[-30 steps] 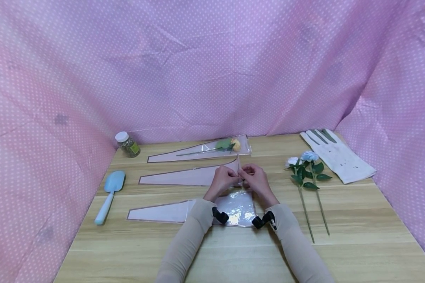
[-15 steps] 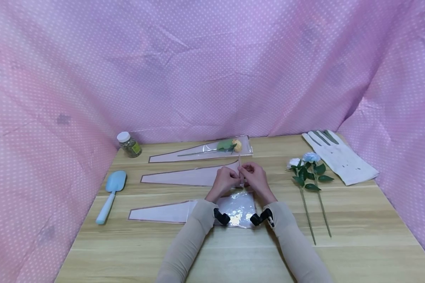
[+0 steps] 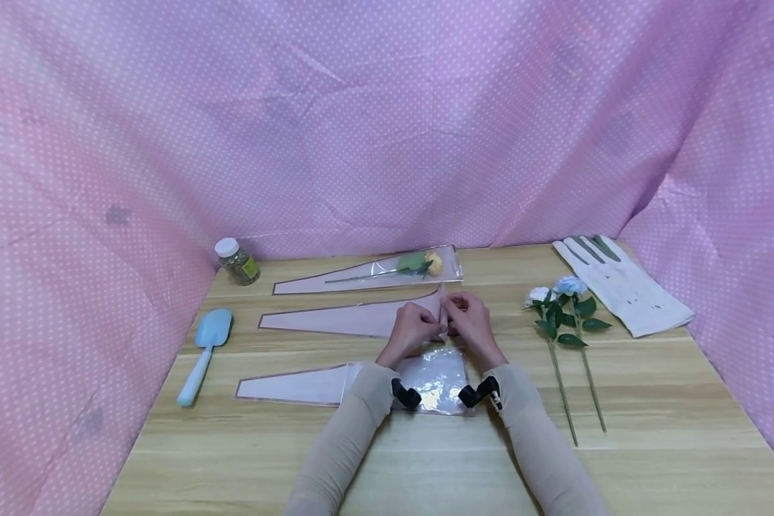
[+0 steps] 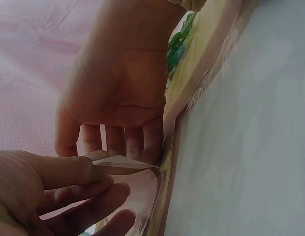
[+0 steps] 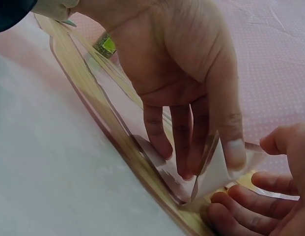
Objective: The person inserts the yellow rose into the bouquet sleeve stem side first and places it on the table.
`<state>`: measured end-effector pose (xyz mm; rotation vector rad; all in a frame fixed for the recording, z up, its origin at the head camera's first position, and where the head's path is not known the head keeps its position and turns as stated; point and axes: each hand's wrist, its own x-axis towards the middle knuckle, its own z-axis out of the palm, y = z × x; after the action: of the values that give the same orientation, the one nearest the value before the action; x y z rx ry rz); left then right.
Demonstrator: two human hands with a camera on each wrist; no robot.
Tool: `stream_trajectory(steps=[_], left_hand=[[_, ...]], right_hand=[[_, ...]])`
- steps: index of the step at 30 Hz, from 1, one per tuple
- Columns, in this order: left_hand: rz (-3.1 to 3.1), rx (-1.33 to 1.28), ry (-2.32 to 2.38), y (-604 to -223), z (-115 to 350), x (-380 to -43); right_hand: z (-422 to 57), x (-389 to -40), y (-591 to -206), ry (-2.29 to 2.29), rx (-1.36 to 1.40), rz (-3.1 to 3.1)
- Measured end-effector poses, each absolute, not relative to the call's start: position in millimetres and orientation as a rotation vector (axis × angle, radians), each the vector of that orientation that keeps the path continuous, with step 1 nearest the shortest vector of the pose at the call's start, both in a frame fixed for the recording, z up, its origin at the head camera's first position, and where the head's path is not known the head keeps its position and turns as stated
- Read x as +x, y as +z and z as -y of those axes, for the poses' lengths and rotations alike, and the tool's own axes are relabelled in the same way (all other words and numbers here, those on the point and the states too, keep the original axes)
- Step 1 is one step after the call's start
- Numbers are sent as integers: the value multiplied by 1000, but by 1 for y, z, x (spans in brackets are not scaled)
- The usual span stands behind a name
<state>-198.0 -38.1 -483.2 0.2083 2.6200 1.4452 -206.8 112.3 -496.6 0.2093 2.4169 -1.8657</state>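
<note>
In the head view both hands meet at the wide right end of the middle flower sleeve [image 3: 342,319], a tapered pale pink sleeve with a darker border. The left hand [image 3: 414,327] pinches its raised edge, the thumb pressed on the folded plastic [image 5: 211,172] in the right wrist view. At the same end the right hand [image 3: 472,324] holds the edge between thumb and fingers; the plastic reaches its thumb tip. Nearer the body lies another sleeve [image 3: 290,387], partly under the forearms. A third sleeve [image 3: 309,285] at the back contains a yellow rose [image 3: 433,264].
Two artificial roses, one white [image 3: 539,295] and one blue [image 3: 570,285], lie on the right, stems toward the body. Beyond them is a white work glove [image 3: 632,297]. On the left are a blue trowel [image 3: 213,328] and a white-capped jar [image 3: 239,264], all on the wooden table [image 3: 400,466].
The right hand has shifted slightly to the right. The sleeve's raised edge, thin and upright before, now shows as a wider flap between the hands.
</note>
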Motion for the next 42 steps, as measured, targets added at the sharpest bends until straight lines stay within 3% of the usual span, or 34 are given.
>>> stream_trajectory(steps=[17, 30, 42], left_hand=[[-2584, 203, 1470, -485, 38, -198], [-2466, -36, 1606, -477, 32, -202], [-2496, -19, 1591, -474, 34, -202]], right_hand=[[-118, -207, -495, -1981, 155, -2196], [-121, -202, -492, -2082, 87, -1873], [-116, -206, -488, -1993, 157, -2081]])
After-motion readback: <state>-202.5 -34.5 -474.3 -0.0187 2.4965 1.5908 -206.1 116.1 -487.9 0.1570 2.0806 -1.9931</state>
